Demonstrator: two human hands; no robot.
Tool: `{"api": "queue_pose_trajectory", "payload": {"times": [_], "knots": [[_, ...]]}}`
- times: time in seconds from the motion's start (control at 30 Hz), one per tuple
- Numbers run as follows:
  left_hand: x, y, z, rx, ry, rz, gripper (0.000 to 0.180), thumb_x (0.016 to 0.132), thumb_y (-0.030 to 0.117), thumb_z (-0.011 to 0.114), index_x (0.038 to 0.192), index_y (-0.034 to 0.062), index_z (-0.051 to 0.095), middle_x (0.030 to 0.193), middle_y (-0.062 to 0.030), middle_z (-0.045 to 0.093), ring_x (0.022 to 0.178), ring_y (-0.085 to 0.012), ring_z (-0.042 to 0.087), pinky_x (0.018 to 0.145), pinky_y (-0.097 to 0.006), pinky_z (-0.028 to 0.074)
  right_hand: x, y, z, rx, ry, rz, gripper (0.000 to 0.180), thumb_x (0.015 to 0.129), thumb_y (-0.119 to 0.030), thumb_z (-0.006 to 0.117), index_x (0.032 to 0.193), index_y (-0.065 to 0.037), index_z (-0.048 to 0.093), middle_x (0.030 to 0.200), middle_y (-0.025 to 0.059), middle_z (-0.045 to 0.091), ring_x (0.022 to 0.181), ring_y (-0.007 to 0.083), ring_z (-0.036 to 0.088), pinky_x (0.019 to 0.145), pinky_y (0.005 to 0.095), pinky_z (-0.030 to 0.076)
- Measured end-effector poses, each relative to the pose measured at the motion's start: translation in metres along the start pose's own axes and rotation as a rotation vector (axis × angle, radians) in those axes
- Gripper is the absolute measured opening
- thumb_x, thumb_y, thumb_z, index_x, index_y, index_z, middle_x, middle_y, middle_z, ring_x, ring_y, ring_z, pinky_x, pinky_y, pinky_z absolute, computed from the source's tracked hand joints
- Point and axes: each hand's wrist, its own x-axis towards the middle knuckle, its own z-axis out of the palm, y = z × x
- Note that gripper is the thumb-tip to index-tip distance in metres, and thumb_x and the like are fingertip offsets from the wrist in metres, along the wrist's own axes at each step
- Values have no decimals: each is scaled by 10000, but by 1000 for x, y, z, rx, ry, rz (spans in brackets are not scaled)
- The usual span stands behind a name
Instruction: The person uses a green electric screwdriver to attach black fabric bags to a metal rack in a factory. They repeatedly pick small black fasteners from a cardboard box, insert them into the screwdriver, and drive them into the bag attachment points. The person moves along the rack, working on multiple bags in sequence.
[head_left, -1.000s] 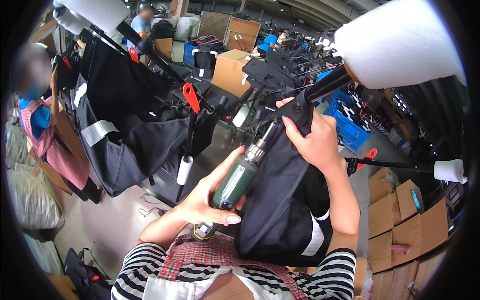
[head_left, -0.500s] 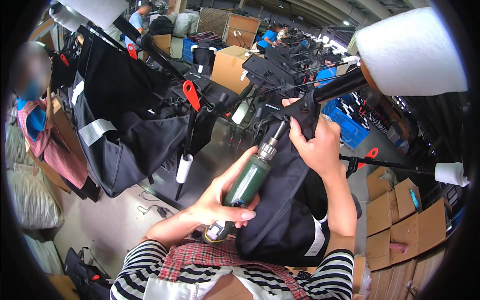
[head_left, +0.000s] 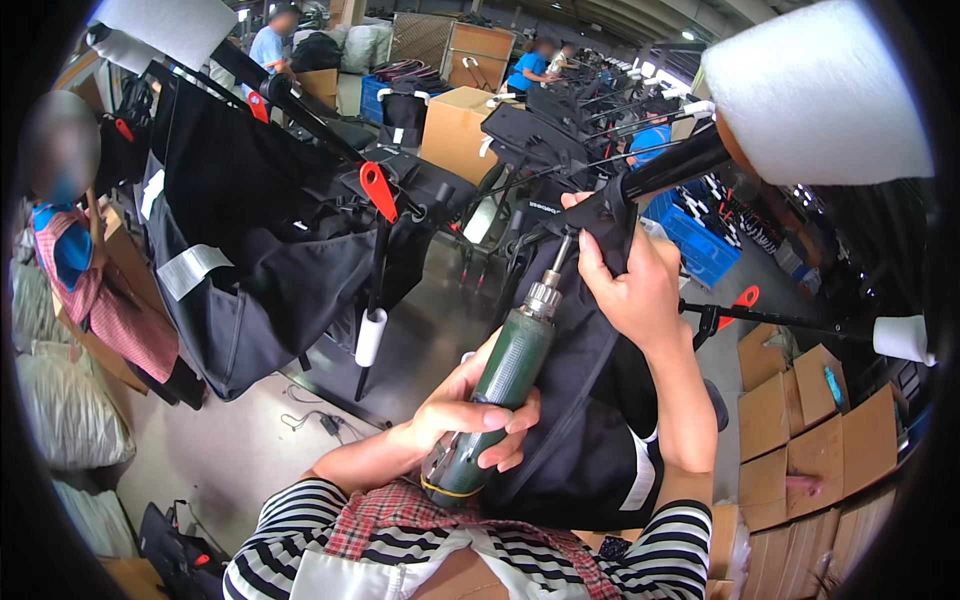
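My left hand [head_left: 462,412] grips a green power screwdriver [head_left: 505,380] by its body, tilted up to the right. Its bit tip meets the black fabric [head_left: 590,440] near a black frame tube [head_left: 660,172]. My right hand [head_left: 630,285] pinches that black fabric against the tube, just right of the bit. The fabric hangs down between my forearms. A thick white foam wrap [head_left: 815,95] covers the tube's upper end.
A second black fabric frame [head_left: 260,240] with a red clamp lever [head_left: 378,190] stands at left. A person in a red checked apron [head_left: 85,290] is at far left. Cardboard boxes [head_left: 810,420] are stacked at right, blue crates [head_left: 695,240] behind. Other people work far back.
The screwdriver has risen and its bit has come up to the fabric by the tube. My right hand keeps its hold on the fabric.
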Motion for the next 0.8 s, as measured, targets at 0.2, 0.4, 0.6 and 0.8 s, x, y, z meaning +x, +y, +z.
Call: {"api": "queue_pose_trajectory", "payload": {"times": [0.2, 0.4, 0.6, 0.8], "knots": [[3, -5, 5, 97, 35, 43, 858, 870, 26, 615, 1554, 251, 149, 849, -131, 515, 520, -202, 570, 575, -369, 506, -1, -4, 0, 24, 8, 42, 294, 859, 56, 619, 1152, 42, 643, 1086, 151, 741, 855, 247, 745, 743, 316, 563], [1, -2, 2, -132, -31, -9, 811, 856, 23, 608, 1529, 259, 221, 853, -136, 505, 515, -211, 564, 537, -371, 480, 2, -8, 0, 35, 36, 36, 289, 860, 58, 613, 1147, 48, 642, 1085, 158, 741, 898, 252, 748, 766, 317, 567], [5, 1, 9, 185, 57, 41, 982, 865, 9, 605, 1605, 310, 32, 827, -132, 528, 506, -203, 565, 568, -363, 508, 0, -10, 1, 5, 32, 41, 289, 864, 61, 612, 1152, 56, 636, 1100, 154, 740, 902, 246, 748, 771, 317, 566], [4, -1, 5, -59, -20, -6, 940, 876, -14, 613, 1588, 305, 89, 859, -136, 535, 498, -214, 555, 556, -373, 495, 0, -9, 2, 0, 68, -23, 329, 855, 55, 632, 1181, 70, 594, 1061, 166, 733, 793, 331, 730, 642, 368, 567]]}}
